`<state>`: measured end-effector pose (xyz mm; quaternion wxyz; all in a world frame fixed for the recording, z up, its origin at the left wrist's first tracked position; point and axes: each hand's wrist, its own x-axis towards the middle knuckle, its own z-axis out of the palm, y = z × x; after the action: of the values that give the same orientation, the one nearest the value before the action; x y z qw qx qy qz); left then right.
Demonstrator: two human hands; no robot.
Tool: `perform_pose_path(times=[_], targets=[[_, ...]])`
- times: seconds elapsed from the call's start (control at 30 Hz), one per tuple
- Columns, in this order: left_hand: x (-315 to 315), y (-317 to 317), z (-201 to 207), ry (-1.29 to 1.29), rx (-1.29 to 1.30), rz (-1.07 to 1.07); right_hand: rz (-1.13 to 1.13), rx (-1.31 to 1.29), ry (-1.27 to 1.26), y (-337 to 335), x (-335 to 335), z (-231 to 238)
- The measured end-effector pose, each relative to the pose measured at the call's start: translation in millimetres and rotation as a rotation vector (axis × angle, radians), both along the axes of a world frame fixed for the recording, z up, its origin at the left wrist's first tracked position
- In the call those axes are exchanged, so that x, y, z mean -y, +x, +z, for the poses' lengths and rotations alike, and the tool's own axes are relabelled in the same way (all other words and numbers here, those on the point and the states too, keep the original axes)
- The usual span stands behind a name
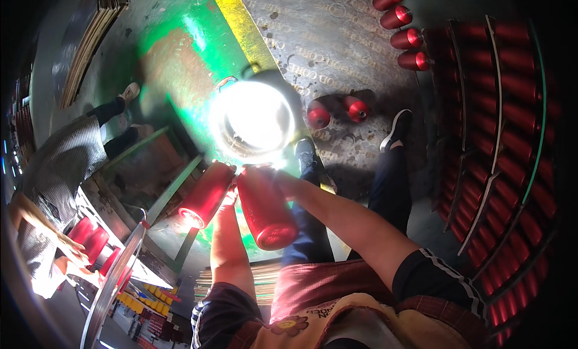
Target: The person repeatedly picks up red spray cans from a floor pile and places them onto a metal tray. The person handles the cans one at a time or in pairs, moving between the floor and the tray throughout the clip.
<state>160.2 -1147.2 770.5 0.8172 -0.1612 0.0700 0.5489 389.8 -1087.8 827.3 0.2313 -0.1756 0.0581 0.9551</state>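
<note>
In the head view, at the centre of the frame, the left hand [229,195] is closed around the far end of 1 red yarn cone [205,195] and the right hand [283,182] is wrapped around a second red cone [265,209], both held in the air side by side and nearly touching, above the floor and in front of a glaring round opening [253,119]. Each cone seems gripped at 1 end only, so either could tip out and drop toward the shoes [306,153] below. The glare also hides the opening's rim, so a cone could knock it, and 2 loose cones [337,111] on the floor above centre could trip a step.

Two red spools [337,111] on floor; co-worker [66,162] left.
</note>
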Motion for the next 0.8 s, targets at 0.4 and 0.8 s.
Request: perform_pose_path(times=[0.4,0.8], targets=[[24,-2,-7,-0.033,0.159,0.092,0.14,0.204,-0.258,22,-10,-11],[-206,151,2,0.137,-1.275,0.018,-0.494,1.665,1.001,386,-140,4]])
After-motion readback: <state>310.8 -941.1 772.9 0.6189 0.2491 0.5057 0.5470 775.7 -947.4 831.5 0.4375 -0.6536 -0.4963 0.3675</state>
